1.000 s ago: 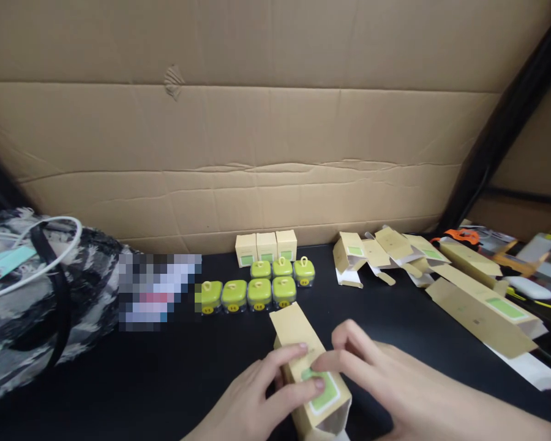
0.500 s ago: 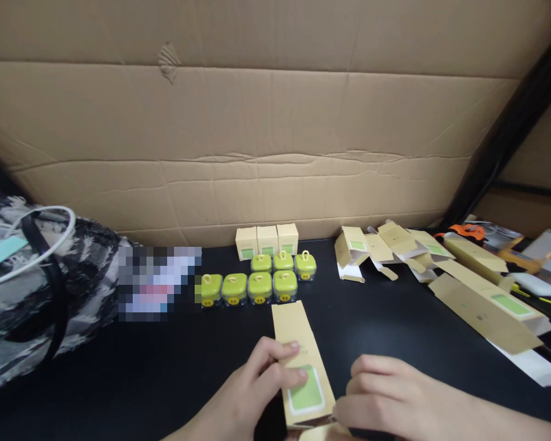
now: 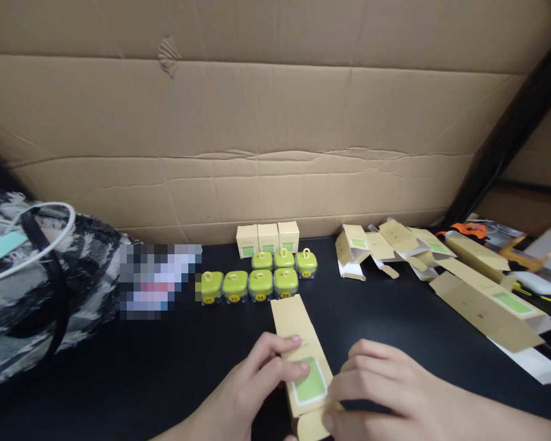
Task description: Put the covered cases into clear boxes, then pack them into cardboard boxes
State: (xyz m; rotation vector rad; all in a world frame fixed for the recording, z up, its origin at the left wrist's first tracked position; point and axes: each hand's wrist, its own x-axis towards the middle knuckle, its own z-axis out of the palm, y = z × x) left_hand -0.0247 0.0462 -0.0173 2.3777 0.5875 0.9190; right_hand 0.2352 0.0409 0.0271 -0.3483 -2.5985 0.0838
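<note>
A long tan cardboard box (image 3: 297,318) with a green picture on its face lies on the black table, its near end toward me. My left hand (image 3: 257,380) is closed round its left side, with two fingers across the top face. At the near right corner, my right hand (image 3: 376,386) has curled fingers against the end flap (image 3: 313,422), which stands out from the box. Part of the right fingertips is hidden. Just beyond the box are several small clear containers with green lids (image 3: 286,280), each lid having a loop on top.
Three small tan boxes (image 3: 268,239) stand by the cardboard wall (image 3: 266,110). Opened, flattened boxes (image 3: 487,312) lie at the right, near an orange object (image 3: 469,230). A grey-black patterned fabric bundle (image 3: 87,269) with a white cable fills the left side beside a blurred-out item (image 3: 160,282).
My right hand has shifted slightly up and left onto the box's near end. The end flap now shows more fully, and the box sits a little higher in view.
</note>
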